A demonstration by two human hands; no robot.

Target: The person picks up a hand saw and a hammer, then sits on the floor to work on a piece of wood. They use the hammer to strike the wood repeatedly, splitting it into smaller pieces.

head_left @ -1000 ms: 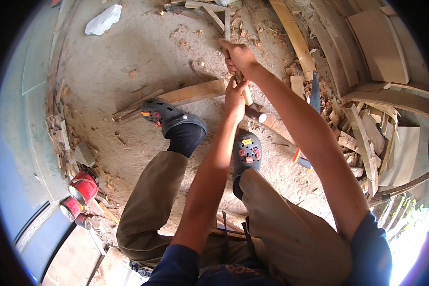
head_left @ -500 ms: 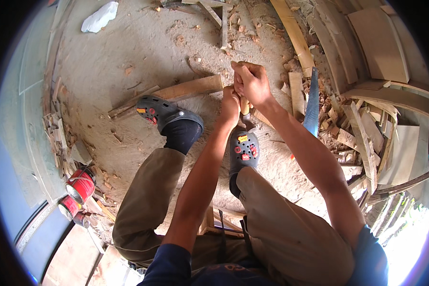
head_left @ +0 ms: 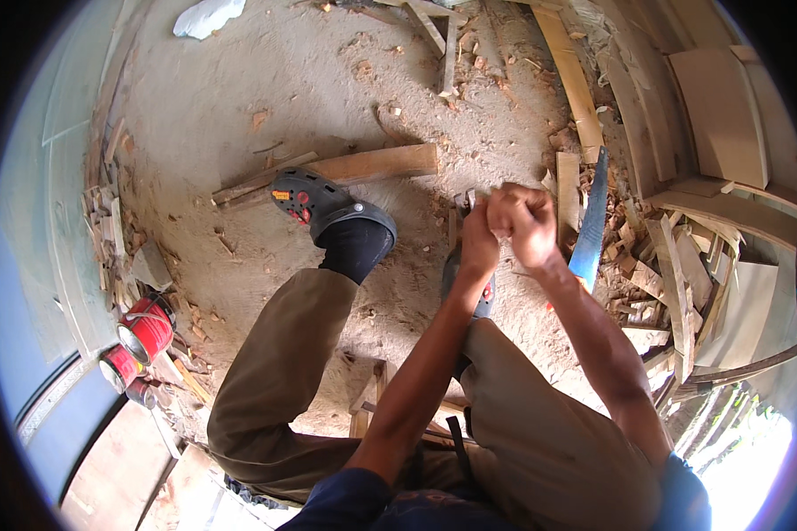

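My left hand (head_left: 480,243) is closed above my right shoe, fingers wrapped round a tool. Only a short metal end (head_left: 463,202) shows beyond the knuckles; its wooden handle, seen a moment ago, is hidden. Touching or very near it on the right, my right hand (head_left: 526,221) is curled into a fist, and its contents cannot be made out. The right dark clog (head_left: 487,299) is partly covered by my left forearm. My left clog (head_left: 328,205) rests beside and partly over a wooden board (head_left: 385,165) on the dirt floor.
A handsaw (head_left: 589,226) with a bluish blade leans among wood offcuts (head_left: 633,265) at the right. Wooden panels (head_left: 722,115) stand behind it. Red cans (head_left: 149,326) sit along the left wall. A white slab (head_left: 208,18) and joined wood pieces (head_left: 448,53) lie farther off.
Both hands have come nearer to me and shifted right. My right hand has dropped from above the left to beside it, and the wooden handle has gone out of sight. The view has shifted slightly.
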